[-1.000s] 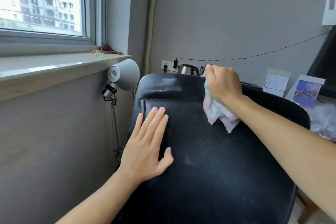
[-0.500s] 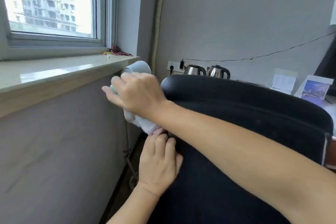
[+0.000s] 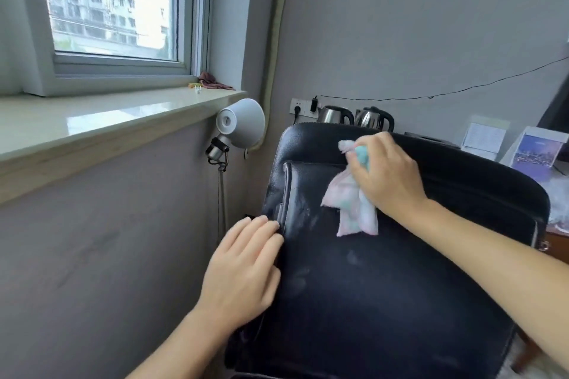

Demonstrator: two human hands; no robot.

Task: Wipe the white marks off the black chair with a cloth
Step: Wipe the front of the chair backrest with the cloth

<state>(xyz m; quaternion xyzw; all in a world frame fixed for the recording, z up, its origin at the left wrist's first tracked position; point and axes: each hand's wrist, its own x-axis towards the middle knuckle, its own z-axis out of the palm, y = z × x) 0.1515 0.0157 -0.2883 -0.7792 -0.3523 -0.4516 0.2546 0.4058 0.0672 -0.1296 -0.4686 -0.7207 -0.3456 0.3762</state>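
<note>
Up top, cloth (image 3: 354, 203) on black chair (image 3: 400, 271)

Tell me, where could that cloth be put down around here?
The windowsill is mostly bare, from the window frame out to its front edge; only small bits sit at its far end. The desk behind the chair looks crowded with kettles and cards.

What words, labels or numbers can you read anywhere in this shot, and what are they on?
None can be read.
White card stand: faint print, too small to read.
Blue picture card: a line of text at its top, too blurred to read.
Chair, cloth, kettles and lamp: no lettering visible.
</note>
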